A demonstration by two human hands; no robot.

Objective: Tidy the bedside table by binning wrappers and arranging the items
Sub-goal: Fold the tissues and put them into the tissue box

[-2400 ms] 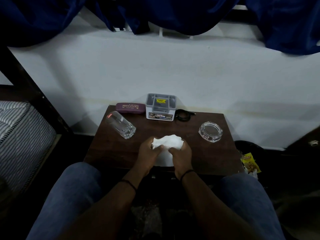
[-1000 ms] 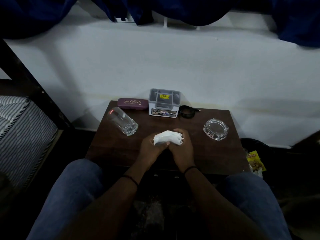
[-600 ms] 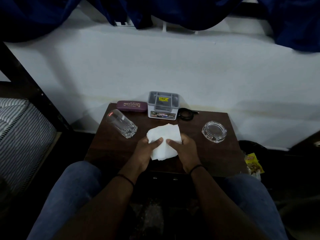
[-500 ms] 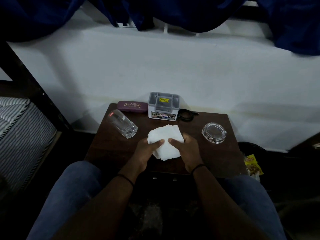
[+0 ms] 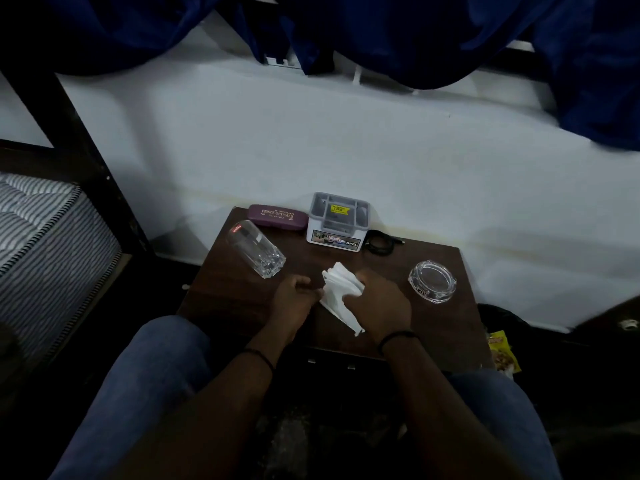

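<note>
A white tissue hangs crumpled over the middle of the dark wooden bedside table. My right hand grips its upper part, with one corner trailing down toward the front edge. My left hand pinches the tissue's left edge with its fingertips. A clear drinking glass stands at the left. At the back lie a maroon spectacle case, a grey and white organiser box and a coiled black cable. A glass ashtray sits at the right.
A dark bin stands on the floor right of the table, with a yellow snack wrapper beside it. A striped mattress and dark bed frame lie to the left. White wall and blue curtains are behind. My knees flank the table's front.
The tissue was flat and spread between both hands half a second ago. It is bunched in my right hand, which has shifted right. My left hand has loosened to a fingertip pinch.
</note>
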